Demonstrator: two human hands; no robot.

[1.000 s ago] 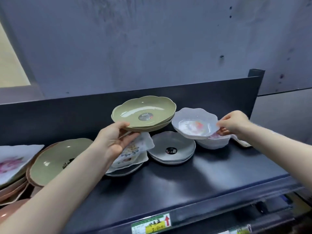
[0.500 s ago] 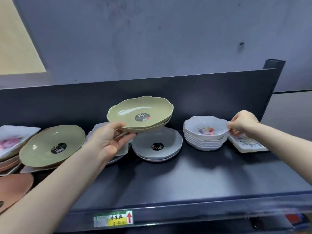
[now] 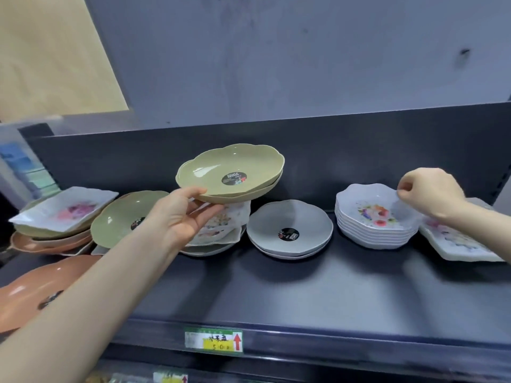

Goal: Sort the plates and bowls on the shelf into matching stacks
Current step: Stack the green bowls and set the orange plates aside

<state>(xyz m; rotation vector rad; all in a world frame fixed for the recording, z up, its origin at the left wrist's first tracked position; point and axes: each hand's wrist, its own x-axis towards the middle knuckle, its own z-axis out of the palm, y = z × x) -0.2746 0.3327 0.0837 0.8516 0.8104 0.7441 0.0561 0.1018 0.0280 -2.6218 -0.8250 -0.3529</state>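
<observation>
My left hand (image 3: 184, 217) holds two nested green scalloped bowls (image 3: 232, 174) in the air above a pile of white floral square plates (image 3: 225, 226). My right hand (image 3: 430, 190) has its fingertips pinched on the far rim of the top bowl of a stack of white floral bowls (image 3: 372, 221) standing on the shelf. Between the two sits a pair of grey plates (image 3: 289, 230). Another green bowl (image 3: 121, 217) leans at the left.
The dark shelf (image 3: 318, 297) has a back panel behind the dishes. At the left lie a white square floral plate (image 3: 65, 208) on green and terracotta plates and a terracotta bowl (image 3: 36, 288). A white floral plate (image 3: 456, 244) lies at the far right. A price label (image 3: 214, 340) marks the front edge.
My right hand has set the white floral bowl down onto the stack of matching bowls. My left hand keeps the green bowls raised; the view has swung left.
</observation>
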